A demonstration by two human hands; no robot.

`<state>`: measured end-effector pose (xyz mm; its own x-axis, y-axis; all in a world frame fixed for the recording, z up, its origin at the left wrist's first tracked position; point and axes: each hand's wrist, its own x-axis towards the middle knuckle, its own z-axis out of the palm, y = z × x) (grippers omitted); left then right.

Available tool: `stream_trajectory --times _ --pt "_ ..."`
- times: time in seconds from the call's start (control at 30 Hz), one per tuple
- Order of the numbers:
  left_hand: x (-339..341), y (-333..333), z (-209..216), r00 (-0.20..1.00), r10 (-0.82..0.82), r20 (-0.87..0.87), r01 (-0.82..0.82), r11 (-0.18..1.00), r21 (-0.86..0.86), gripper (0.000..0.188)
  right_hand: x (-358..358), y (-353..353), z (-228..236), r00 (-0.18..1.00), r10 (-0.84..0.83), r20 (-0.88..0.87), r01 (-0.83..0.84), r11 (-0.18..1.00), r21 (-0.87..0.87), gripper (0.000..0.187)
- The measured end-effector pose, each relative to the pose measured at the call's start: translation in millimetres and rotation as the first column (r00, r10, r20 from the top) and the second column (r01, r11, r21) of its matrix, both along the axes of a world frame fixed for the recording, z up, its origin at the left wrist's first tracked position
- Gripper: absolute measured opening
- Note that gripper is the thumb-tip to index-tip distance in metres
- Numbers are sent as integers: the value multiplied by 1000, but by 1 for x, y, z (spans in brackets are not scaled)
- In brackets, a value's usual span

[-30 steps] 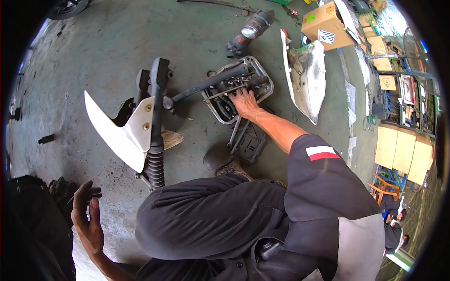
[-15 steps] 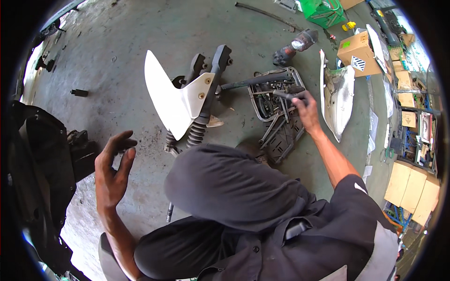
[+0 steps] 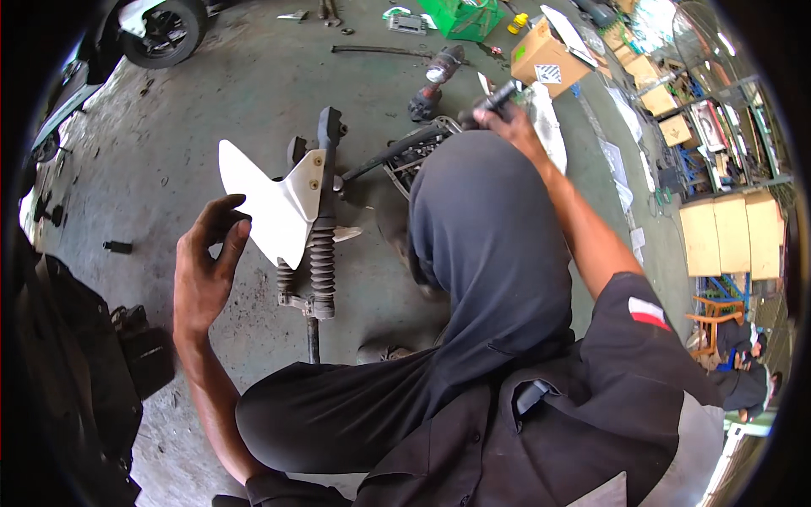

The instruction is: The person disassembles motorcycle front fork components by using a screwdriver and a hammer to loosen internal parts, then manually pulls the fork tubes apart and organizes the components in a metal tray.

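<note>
My right hand [image 3: 511, 122] reaches past my raised knee, closed around a short dark cylindrical tool [image 3: 502, 93] whose exact kind I cannot make out. Below it lies an open metal tool tray [image 3: 404, 173], partly hidden by the knee. My left hand [image 3: 211, 266] hovers empty, fingers curled and apart from the thumb. Just beyond it, a white motorcycle fender [image 3: 266, 207] is attached to a front fork [image 3: 328, 139] with ribbed rubber boots [image 3: 323, 260], lying on the floor before me.
A cordless impact wrench [image 3: 425, 103] lies beyond the tray, near a long dark bar [image 3: 376, 50]. A white body panel [image 3: 549, 135] and cardboard box [image 3: 541, 55] stand right. Dark vehicle parts [image 3: 68, 363] crowd the left. A small black cylinder [image 3: 117, 247] is on the floor.
My right hand has lifted the dark tool away from the tray, farther off. The view has shifted, and my raised knee now covers much of the tray. My left hand stays empty.
</note>
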<state>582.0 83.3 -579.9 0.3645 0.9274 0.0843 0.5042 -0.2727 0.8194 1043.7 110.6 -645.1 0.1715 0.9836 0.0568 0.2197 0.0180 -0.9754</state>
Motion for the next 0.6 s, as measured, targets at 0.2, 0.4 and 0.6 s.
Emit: stream_trajectory --times 0.2,0.4,0.6 --pt "-8 22 -41 999 6 -44 -13 988 -155 33 68 102 -7 972 -232 41 235 963 -128 24" --pt "-74 38 -111 954 286 -88 -299 889 -347 32 140 270 -71 786 -514 343 569 819 -77 25" --pt "-140 1 -140 724 620 -301 -674 546 -498 33 213 356 -134 519 -268 812 632 760 -153 71"
